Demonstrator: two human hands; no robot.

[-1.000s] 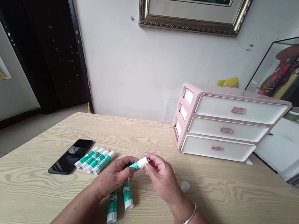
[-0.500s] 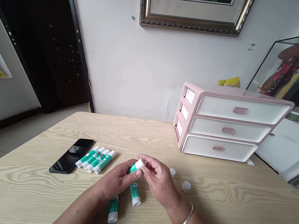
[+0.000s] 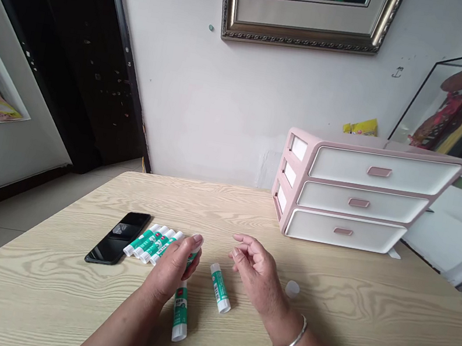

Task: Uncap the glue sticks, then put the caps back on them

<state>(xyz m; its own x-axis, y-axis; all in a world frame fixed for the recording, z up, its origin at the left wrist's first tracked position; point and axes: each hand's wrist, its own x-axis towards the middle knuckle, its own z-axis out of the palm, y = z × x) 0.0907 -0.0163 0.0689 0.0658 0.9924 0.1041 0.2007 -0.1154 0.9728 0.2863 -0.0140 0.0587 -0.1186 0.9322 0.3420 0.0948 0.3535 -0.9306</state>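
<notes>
My left hand (image 3: 174, 264) is wrapped round a green and white glue stick (image 3: 192, 257), its thumb pressed on the white top end. Most of that stick is hidden by the fingers. My right hand (image 3: 257, 275) hovers to the right with its fingers loosely curled and apart, nothing visible in them. Between the hands a loose glue stick (image 3: 219, 287) lies on the table. Another glue stick (image 3: 180, 313) lies nearer, below my left hand. Several more glue sticks (image 3: 150, 243) lie side by side in a row left of it, partly covered by the hand.
A black phone (image 3: 118, 238) lies left of the row. A white round cap (image 3: 292, 289) is on the wooden table (image 3: 39, 283), right of my right hand. A pink and white drawer unit (image 3: 354, 201) stands at the back right, against the wall.
My hands have come apart. The left, still gripping the glue stick, has moved left towards the row; the right has let go. One of the two white caps is now hidden from view.
</notes>
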